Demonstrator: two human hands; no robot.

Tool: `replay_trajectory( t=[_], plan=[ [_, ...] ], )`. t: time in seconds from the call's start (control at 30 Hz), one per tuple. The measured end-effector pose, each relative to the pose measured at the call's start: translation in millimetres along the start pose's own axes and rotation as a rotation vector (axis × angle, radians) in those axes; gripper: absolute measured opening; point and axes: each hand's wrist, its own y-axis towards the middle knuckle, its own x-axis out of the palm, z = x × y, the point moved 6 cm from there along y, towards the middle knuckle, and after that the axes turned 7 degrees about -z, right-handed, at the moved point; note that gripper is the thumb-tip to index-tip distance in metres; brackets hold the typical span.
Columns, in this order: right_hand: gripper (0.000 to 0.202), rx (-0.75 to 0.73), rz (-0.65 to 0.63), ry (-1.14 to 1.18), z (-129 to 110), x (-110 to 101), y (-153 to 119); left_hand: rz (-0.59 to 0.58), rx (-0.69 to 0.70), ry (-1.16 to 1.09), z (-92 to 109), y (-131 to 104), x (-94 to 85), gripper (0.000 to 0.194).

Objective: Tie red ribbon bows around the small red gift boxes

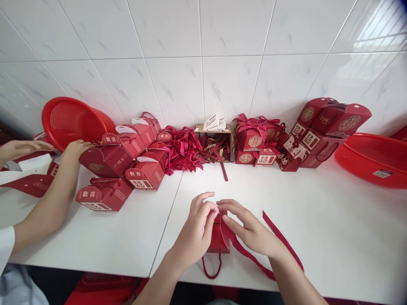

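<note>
A small red box (219, 241) stands on the white table near its front edge, with a dark red cord handle (212, 276) hanging toward me. My left hand (200, 224) is at the box's upper left, thumb and forefinger pinched together at its top; what they hold is too small to make out. On the right side of the box, my right hand (246, 222) rests its fingertips against the top flap, thumb apart from the fingers. A red ribbon (252, 257) runs from the box under my right hand and wrist, and a length of it lies on the table beyond.
Finished-looking red boxes (111, 192) stand at the left, beside a ribbon pile (184, 148) and a cardboard box (231, 144). More boxes (321, 140) are stacked at the right by a red basin (375, 159). Another person's hands (74, 150) work at far left near a red basket (73, 123).
</note>
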Motion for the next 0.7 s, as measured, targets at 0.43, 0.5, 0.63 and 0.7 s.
replay_trajectory(
  t=[0.43,0.5,0.63,0.7],
  plan=[
    [0.014,-0.036,0.117,0.155,-7,-3,5,0.124,0.036,-0.062,-2,0,7.9,0.012],
    [0.013,-0.06,0.193,0.203,-13,-11,-2,0.114,-0.008,-0.008,-3,-8,2.1,0.018],
    [0.016,-0.247,0.467,0.269,-43,-36,-47,0.072,-0.148,-0.025,-17,-29,-4.5,0.04],
    [0.016,-0.396,0.673,0.262,-61,-49,-80,0.117,-0.234,-0.155,-27,-38,-5.4,0.033]
  ],
)
